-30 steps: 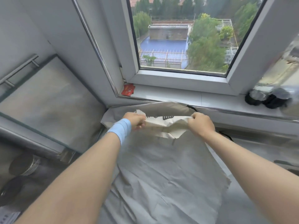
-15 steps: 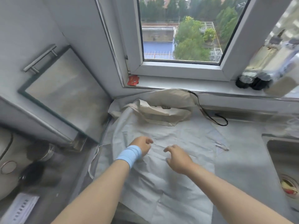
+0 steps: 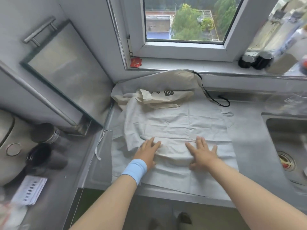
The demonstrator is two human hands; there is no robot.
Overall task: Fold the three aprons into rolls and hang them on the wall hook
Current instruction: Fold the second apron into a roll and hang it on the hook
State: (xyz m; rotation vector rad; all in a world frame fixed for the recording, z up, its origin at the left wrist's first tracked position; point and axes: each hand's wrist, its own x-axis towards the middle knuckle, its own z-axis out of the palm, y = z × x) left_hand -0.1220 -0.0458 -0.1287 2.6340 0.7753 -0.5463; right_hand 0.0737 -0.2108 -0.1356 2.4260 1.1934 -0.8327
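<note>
Head cam: grey apron spread flat on steel counter, cream apron bunched behind. Left hand & right hand flat, fingers splayed, holding nothing. Tip: smooth creases outward, square edges b4 rolling.

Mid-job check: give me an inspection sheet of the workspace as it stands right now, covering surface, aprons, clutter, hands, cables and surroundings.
Surface: steel counter, mostly covered by cloth.
Job's things: pale grey apron spread flat, creased, none rolled yet; cream printed apron bunched at the back by the wall. A third cannot be told apart. No wall hook in view.
Clutter: red packet on the sill; dark jars on the sill, right; canisters and paper on the lower left counter.
Grippers: left hand and right hand open, palms flat on the grey apron.
Cables: black cord looped behind the aprons.
Surroundings: window behind, sink right, cabinet door left.
</note>
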